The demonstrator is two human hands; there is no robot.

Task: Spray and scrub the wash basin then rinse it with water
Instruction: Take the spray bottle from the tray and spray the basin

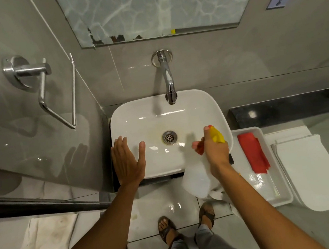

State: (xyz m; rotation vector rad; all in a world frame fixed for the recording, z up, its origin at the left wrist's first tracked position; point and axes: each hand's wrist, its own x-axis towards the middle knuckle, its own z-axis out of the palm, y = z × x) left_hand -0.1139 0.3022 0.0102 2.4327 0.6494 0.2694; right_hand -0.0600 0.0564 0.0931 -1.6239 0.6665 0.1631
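A white wash basin [147, 114] sits below a chrome wall tap [169, 86]; its metal drain [169, 137] has a yellowish stain around it. My right hand [215, 149] grips a translucent spray bottle [198, 180] by its yellow and red trigger head [217, 135], held over the basin's right front rim with the nozzle towards the bowl. My left hand [127, 160] lies flat with fingers spread on the basin's left front rim and holds nothing. No water runs from the tap.
A white tray [273, 191] with a folded red cloth [254, 152] stands right of the basin, beside a white toilet lid [312, 171]. A chrome towel holder [50, 93] juts from the left wall. My sandalled feet [187, 221] stand on wet floor tiles.
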